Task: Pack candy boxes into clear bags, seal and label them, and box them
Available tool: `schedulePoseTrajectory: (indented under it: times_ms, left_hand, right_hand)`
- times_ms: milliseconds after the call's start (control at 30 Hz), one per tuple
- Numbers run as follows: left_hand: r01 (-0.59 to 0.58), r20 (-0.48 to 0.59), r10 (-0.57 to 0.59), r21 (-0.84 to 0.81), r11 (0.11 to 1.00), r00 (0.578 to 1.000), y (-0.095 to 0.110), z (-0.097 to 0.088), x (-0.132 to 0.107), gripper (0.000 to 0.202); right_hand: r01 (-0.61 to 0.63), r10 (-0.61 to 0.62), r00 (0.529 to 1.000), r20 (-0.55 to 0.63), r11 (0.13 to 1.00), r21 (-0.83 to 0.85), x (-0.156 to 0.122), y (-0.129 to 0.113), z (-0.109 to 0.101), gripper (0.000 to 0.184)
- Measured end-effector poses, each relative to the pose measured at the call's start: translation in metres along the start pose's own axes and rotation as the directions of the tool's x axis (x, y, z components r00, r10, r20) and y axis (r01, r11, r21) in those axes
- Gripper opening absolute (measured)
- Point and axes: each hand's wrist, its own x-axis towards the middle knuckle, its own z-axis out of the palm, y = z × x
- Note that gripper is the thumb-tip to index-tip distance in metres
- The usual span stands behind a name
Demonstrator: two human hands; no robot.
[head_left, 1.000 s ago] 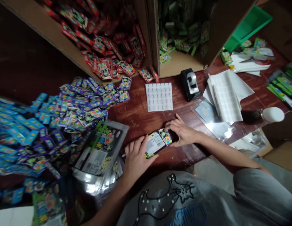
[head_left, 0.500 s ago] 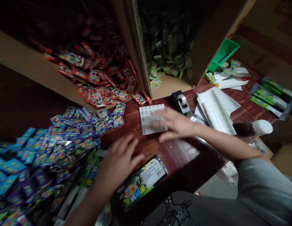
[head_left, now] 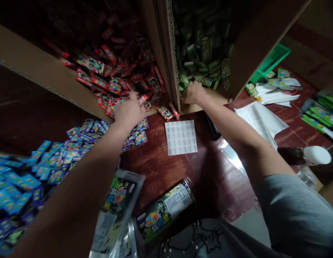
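My left hand (head_left: pixel 131 111) reaches into the mouth of the left carton, its fingers curled among small red candy packets (head_left: pixel 100 82). One red packet (head_left: pixel 142 99) shows at its fingertips. Inside the right carton's opening, my right hand (head_left: pixel 193 93) is bent down at the green candy packets (head_left: pixel 206 77); its fingers are closed and whatever they hold is hidden. Between my arms a white sticker sheet (head_left: pixel 181 138) lies flat on the table. Nearer me lies a dark printed candy pouch (head_left: pixel 165 208), with more clear-edged pouches (head_left: pixel 119 197) beside it.
Purple packets (head_left: pixel 85 134) and blue packets (head_left: pixel 23 175) are heaped at left. My right forearm partly covers a tape dispenser (head_left: pixel 214 129). At right are white paper (head_left: pixel 259 120), scissors (head_left: pixel 276 89), a green tray (head_left: pixel 272 61), a white-capped bottle (head_left: pixel 317 155) and green packs (head_left: pixel 320 116).
Both hands have moved forward, the left to the red packets and the right from over the sticker sheet into the green packets' carton. The view has shifted slightly.
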Motion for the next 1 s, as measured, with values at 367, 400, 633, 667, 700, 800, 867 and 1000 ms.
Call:
schedulePoseTrajectory:
  times_ms: [367, 400, 633, 667, 700, 800, 867, 1000]
  left_hand:
    - [0.31, 0.46, 0.336, -0.856, 0.413, 0.822, 0.047, 0.022, -0.205, 0.074]
    - [0.323, 0.457, 0.338, -0.865, 0.384, 0.823, 0.058, 0.032, -0.217, 0.073]
    - [0.078, 0.258, 0.06, -0.493, 0.867, 0.964, 0.106, 0.055, -0.266, 0.064]
    - [0.005, 0.215, 0.077, -0.36, 0.933, 0.974, 0.106, 0.051, -0.269, 0.064]
    - [-0.075, 0.175, 0.123, -0.261, 0.963, 0.977, 0.105, 0.047, -0.272, 0.064]
    - [-0.375, 0.111, 0.4, -0.194, 0.906, 0.91, 0.098, 0.038, -0.268, 0.058]
    - [-0.559, 0.175, 0.601, -0.238, 0.794, 0.78, 0.094, 0.039, -0.255, 0.064]
    - [-0.66, 0.389, 0.737, -0.336, 0.672, 0.553, 0.096, 0.055, -0.221, 0.087]
  right_hand:
    - [-0.301, 0.286, 0.912, 0.295, 0.954, 0.006, -0.322, -0.067, -0.019, 0.069]
    - [-0.375, 0.359, 0.867, 0.346, 0.927, -0.021, -0.339, -0.072, -0.008, 0.066]
    - [-0.478, 0.467, 0.796, 0.385, 0.875, -0.072, -0.392, -0.06, -0.017, 0.081]
    - [-0.414, 0.405, 0.836, 0.369, 0.908, -0.061, -0.396, -0.054, -0.024, 0.086]
    - [-0.303, 0.292, 0.889, 0.354, 0.953, -0.025, -0.398, -0.049, -0.028, 0.094]
    - [0.136, -0.171, 0.939, 0.299, 0.982, 0.132, -0.397, -0.034, -0.024, 0.116]
    - [0.263, -0.311, 0.907, 0.282, 0.944, 0.198, -0.39, -0.029, -0.009, 0.116]
    - [0.215, -0.264, 0.941, 0.211, 0.95, 0.228, -0.376, -0.028, 0.021, 0.112]
